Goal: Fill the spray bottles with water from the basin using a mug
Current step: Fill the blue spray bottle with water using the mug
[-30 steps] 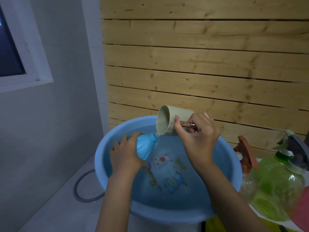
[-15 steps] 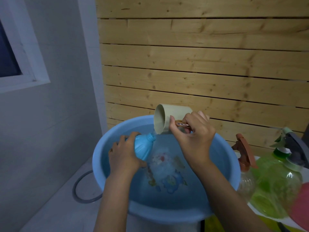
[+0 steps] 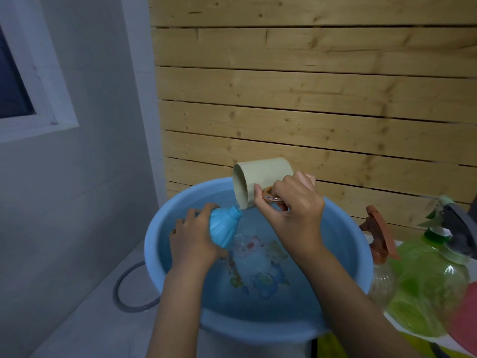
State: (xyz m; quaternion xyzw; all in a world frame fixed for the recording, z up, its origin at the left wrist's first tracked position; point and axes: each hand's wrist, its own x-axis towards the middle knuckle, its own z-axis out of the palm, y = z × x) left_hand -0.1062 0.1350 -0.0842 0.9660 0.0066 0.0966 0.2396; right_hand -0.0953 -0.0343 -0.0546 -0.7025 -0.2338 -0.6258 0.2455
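Tipped further, the beige mug (image 3: 260, 177) gripped by the right hand (image 3: 294, 210) poured into the blue bottle (image 3: 223, 227) clutched by the left hand (image 3: 192, 241); the green spray bottles (image 3: 426, 280) probably awaited filling.

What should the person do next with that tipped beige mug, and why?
Probably tip the beige cylindrical mug a touch further. The right hand grips its handle, and it lies almost sideways with its lip at the open neck of the light blue plastic bottle, which the left hand holds slanted over the blue plastic basin, so little water likely remains.
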